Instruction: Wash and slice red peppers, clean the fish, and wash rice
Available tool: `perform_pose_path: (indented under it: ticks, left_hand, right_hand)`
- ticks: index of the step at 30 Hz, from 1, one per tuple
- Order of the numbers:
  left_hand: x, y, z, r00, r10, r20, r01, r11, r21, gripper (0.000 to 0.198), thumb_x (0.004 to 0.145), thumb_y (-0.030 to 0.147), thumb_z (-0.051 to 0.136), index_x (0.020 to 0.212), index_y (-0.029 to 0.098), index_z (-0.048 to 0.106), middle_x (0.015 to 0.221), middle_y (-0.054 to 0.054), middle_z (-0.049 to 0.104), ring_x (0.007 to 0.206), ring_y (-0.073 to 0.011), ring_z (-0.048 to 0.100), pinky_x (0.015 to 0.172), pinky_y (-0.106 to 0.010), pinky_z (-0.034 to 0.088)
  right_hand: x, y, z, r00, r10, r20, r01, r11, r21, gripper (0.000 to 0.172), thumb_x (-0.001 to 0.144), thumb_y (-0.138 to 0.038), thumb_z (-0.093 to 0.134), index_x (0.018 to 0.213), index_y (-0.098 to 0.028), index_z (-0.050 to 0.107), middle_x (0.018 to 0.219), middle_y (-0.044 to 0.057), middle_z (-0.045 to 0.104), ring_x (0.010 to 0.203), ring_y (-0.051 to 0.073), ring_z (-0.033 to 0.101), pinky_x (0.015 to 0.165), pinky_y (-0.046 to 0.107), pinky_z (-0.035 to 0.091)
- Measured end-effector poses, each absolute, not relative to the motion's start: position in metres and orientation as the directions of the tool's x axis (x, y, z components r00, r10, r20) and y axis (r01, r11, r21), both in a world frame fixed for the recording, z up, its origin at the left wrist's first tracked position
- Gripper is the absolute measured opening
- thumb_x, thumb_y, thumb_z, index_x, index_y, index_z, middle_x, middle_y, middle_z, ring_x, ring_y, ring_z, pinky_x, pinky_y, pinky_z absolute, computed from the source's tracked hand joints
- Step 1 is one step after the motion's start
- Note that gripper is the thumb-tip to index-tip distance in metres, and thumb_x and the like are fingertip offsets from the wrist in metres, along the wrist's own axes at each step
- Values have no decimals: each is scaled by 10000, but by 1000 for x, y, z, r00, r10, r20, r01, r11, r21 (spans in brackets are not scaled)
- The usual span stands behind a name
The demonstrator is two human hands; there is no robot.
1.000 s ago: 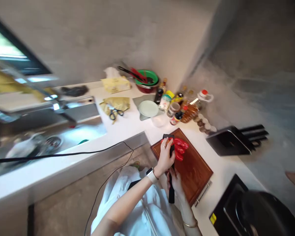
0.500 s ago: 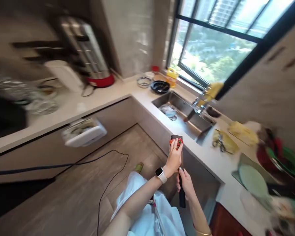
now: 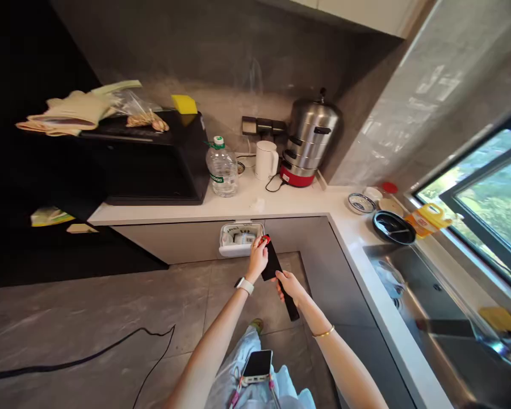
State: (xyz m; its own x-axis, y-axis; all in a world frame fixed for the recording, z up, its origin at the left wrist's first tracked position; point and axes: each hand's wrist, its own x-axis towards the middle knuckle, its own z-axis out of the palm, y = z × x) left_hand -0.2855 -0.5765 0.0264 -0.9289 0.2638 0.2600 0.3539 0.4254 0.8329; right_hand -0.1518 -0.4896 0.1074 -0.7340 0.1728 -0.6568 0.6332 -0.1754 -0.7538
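My right hand is wrapped round the black handle of a kitchen cleaver, its dark, wide blade pointing away from me. At the far end of the blade, my left hand has its fingers closed over red pepper scraps with a little green showing. The fingers partly hide the scraps. Just beyond and left of the blade tip, a white bin hangs on the cabinet front, with a liner and some rubbish inside.
A water jug, a white kettle and a steel steamer stand on the back counter. To the right are a black bowl, a yellow bottle and the sink. A cable crosses the floor.
My view has swung left from the sink to the bin. Both hands have carried the cleaver and the pepper scraps along, up to the bin's edge.
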Motion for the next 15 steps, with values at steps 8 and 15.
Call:
perform_pose_path:
  ticks: [8,15]
  left_hand:
    - [-421,-627,-10,-998,70,-4,26,416,909,162,764,250,573,862,161,666,1048,-150,683,1210,-280,523,1042,-491,356]
    - [-376,-559,5,-961,275,-22,68,315,947,311,869,391,491,904,145,679,754,-71,682,753,-191,648,780,-344,516]
  right_hand:
    - [-248,-485,89,-603,97,-792,754,-255,-605,304,912,-332,488,689,-143,572,414,-74,435,292,42,348,295,150,304]
    - [-192,-454,64,-651,301,-697,604,-352,-715,298,841,-460,527,799,-167,560,425,-104,429,271,51,327,265,163,281]
